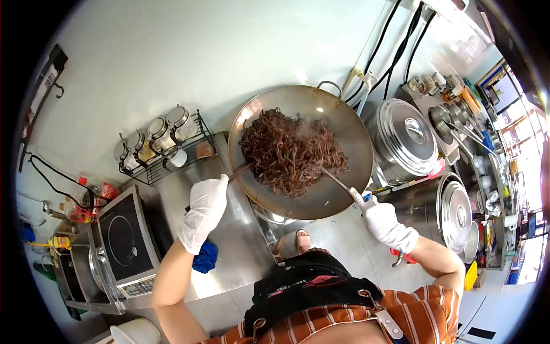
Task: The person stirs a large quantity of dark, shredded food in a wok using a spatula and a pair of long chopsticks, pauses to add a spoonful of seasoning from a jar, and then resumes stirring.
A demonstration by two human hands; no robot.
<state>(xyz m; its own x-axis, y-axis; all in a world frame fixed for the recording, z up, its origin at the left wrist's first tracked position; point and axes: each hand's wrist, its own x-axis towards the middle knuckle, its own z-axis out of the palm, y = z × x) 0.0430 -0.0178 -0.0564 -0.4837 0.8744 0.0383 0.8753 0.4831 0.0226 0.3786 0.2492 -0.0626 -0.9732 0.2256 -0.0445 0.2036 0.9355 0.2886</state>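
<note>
A large wok holds a heap of dark brown noodles, with steam rising from them. My left hand, in a white glove, is closed around a dark brown wooden-handled utensil at the wok's left rim. My right hand, also gloved, grips a thin metal-handled utensil that slants in over the lower right rim. Both utensils reach into the noodles, which hide their heads.
Left of the wok, a steel counter carries a wire rack of seasoning jars, a blue cloth and an induction cooker. Lidded steel pots stand close on the right. A white bucket sits at lower left.
</note>
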